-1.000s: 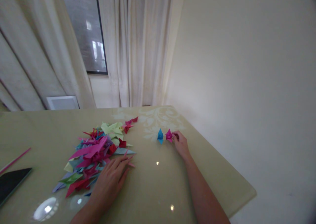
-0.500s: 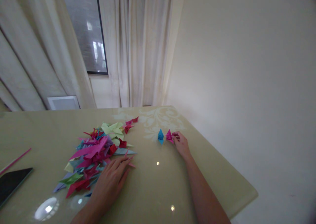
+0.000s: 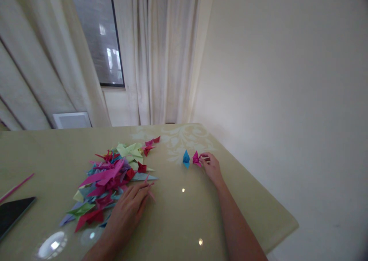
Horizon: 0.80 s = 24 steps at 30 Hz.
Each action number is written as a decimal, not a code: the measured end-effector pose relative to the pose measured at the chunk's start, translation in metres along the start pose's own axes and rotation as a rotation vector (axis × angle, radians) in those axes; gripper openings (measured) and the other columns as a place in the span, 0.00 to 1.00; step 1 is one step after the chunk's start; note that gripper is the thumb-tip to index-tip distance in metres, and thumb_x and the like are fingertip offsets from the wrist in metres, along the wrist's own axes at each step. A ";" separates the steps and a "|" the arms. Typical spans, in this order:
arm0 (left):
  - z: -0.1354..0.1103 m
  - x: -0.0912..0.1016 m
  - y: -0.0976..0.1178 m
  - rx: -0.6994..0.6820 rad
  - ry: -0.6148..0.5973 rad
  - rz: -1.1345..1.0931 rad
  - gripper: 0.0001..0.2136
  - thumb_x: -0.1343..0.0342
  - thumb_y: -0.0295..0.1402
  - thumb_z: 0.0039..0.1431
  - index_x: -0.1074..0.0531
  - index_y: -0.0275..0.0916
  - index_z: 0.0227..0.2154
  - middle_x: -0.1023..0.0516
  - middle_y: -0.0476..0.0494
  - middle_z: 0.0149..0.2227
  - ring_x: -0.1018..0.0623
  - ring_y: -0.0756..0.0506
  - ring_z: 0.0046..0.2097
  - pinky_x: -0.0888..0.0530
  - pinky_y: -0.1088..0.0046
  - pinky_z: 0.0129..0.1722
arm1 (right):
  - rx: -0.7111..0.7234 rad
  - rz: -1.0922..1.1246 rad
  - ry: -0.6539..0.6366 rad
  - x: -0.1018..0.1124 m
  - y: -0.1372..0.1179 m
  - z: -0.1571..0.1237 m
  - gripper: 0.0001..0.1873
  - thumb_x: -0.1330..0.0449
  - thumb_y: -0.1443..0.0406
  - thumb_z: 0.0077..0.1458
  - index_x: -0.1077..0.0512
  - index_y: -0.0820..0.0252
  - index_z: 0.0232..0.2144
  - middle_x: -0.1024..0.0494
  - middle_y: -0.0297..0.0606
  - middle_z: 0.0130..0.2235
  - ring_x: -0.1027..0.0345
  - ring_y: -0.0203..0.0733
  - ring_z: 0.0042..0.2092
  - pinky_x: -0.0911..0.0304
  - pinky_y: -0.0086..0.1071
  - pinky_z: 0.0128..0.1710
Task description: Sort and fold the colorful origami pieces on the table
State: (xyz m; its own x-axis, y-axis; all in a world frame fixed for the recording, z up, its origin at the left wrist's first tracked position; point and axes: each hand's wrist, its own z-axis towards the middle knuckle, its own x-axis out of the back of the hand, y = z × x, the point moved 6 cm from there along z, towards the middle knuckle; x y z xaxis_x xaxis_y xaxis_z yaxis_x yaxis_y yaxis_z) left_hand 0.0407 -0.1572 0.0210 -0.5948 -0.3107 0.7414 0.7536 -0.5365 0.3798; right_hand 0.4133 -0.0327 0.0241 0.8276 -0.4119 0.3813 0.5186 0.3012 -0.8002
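A heap of folded paper pieces in pink, red, green and blue lies on the glossy beige table. My left hand rests flat at the heap's near right edge, fingers stretched out over a few pieces. Far to the right, my right hand pinches a small magenta folded piece standing on the table. A small blue folded piece stands just left of it, apart from my fingers.
A dark phone or tablet lies at the left edge, with a pink stick behind it. Curtains and a window stand behind the table. The table's right edge runs close to a plain wall.
The view has shifted slightly. Both hands stay where they were, the right one still on the magenta piece.
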 end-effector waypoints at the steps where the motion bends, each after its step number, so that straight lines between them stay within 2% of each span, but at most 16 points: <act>1: 0.002 0.004 0.003 0.006 0.029 -0.039 0.14 0.50 0.37 0.72 0.22 0.48 0.52 0.18 0.43 0.54 0.19 0.39 0.55 0.22 0.55 0.57 | 0.007 -0.005 0.028 0.004 -0.005 0.000 0.17 0.37 0.53 0.54 0.23 0.58 0.41 0.20 0.46 0.43 0.26 0.48 0.36 0.28 0.41 0.37; 4: 0.008 0.019 0.011 0.076 0.124 -0.206 0.10 0.47 0.39 0.71 0.21 0.46 0.46 0.16 0.43 0.48 0.17 0.40 0.50 0.19 0.60 0.53 | 0.045 -0.024 0.145 0.016 -0.033 -0.002 0.20 0.36 0.53 0.56 0.24 0.57 0.46 0.23 0.48 0.49 0.28 0.50 0.41 0.31 0.41 0.40; 6: 0.011 0.025 0.013 0.175 0.161 -0.373 0.08 0.44 0.40 0.69 0.23 0.44 0.43 0.16 0.43 0.45 0.16 0.42 0.47 0.18 0.62 0.50 | 0.089 -0.004 0.215 0.016 -0.060 -0.010 0.18 0.35 0.53 0.58 0.24 0.56 0.46 0.22 0.46 0.48 0.30 0.48 0.41 0.33 0.40 0.40; 7: 0.012 0.026 0.013 0.232 0.169 -0.466 0.08 0.42 0.40 0.68 0.25 0.44 0.43 0.17 0.44 0.44 0.16 0.42 0.46 0.17 0.63 0.48 | 0.114 0.030 0.211 0.011 -0.075 -0.017 0.16 0.35 0.53 0.60 0.24 0.56 0.43 0.22 0.44 0.44 0.31 0.47 0.39 0.34 0.39 0.39; 8: 0.012 0.025 0.012 0.280 0.175 -0.558 0.08 0.41 0.40 0.67 0.26 0.43 0.44 0.17 0.44 0.44 0.15 0.43 0.45 0.17 0.63 0.48 | 0.138 0.088 0.148 0.001 -0.089 -0.024 0.14 0.35 0.53 0.61 0.23 0.56 0.41 0.22 0.41 0.39 0.32 0.45 0.36 0.34 0.37 0.37; 10: 0.012 0.023 0.012 0.340 0.187 -0.713 0.12 0.38 0.40 0.65 0.29 0.44 0.47 0.17 0.44 0.45 0.15 0.43 0.47 0.16 0.63 0.48 | 0.181 0.238 -0.117 -0.031 -0.118 -0.042 0.13 0.34 0.53 0.64 0.22 0.55 0.37 0.23 0.36 0.33 0.32 0.43 0.34 0.35 0.35 0.36; 12: 0.011 0.019 0.011 0.370 0.181 -0.809 0.15 0.37 0.40 0.64 0.31 0.44 0.50 0.17 0.44 0.46 0.15 0.42 0.48 0.16 0.61 0.49 | 0.191 0.366 -0.398 -0.062 -0.140 -0.064 0.13 0.32 0.52 0.63 0.20 0.54 0.39 0.22 0.36 0.34 0.31 0.42 0.34 0.36 0.34 0.35; 14: 0.010 0.015 0.010 0.399 0.160 -0.859 0.16 0.37 0.41 0.63 0.31 0.44 0.50 0.17 0.42 0.47 0.15 0.41 0.49 0.16 0.60 0.50 | 0.177 0.440 -0.564 -0.082 -0.153 -0.083 0.14 0.30 0.51 0.61 0.19 0.54 0.40 0.22 0.36 0.35 0.31 0.41 0.34 0.36 0.33 0.34; 18: 0.011 0.014 0.016 0.472 0.131 -0.923 0.18 0.34 0.45 0.59 0.30 0.44 0.46 0.18 0.42 0.47 0.15 0.40 0.49 0.16 0.59 0.48 | 0.118 0.543 -0.640 -0.093 -0.154 -0.094 0.15 0.28 0.51 0.59 0.18 0.55 0.39 0.21 0.35 0.34 0.32 0.40 0.34 0.36 0.34 0.36; 21: 0.013 0.011 0.024 0.568 0.059 -1.065 0.20 0.32 0.47 0.58 0.29 0.43 0.47 0.17 0.42 0.46 0.15 0.40 0.48 0.17 0.59 0.50 | 0.034 0.704 -0.718 -0.095 -0.149 -0.095 0.17 0.31 0.49 0.62 0.18 0.55 0.41 0.21 0.36 0.35 0.30 0.40 0.34 0.34 0.34 0.36; 24: 0.009 0.002 0.029 0.693 -0.022 -1.295 0.23 0.29 0.46 0.55 0.27 0.42 0.50 0.16 0.41 0.46 0.16 0.40 0.49 0.19 0.61 0.53 | -0.043 0.806 -0.675 -0.095 -0.144 -0.092 0.18 0.30 0.49 0.61 0.18 0.54 0.45 0.22 0.36 0.37 0.30 0.40 0.36 0.33 0.33 0.37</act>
State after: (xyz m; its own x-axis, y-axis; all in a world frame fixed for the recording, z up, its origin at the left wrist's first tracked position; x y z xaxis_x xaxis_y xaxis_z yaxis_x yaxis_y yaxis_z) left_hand 0.0641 -0.1667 0.0388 -0.9454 0.0985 -0.3107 -0.3068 0.0527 0.9503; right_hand 0.2404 -0.1160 0.0609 0.8791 0.4654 -0.1029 -0.2357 0.2369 -0.9425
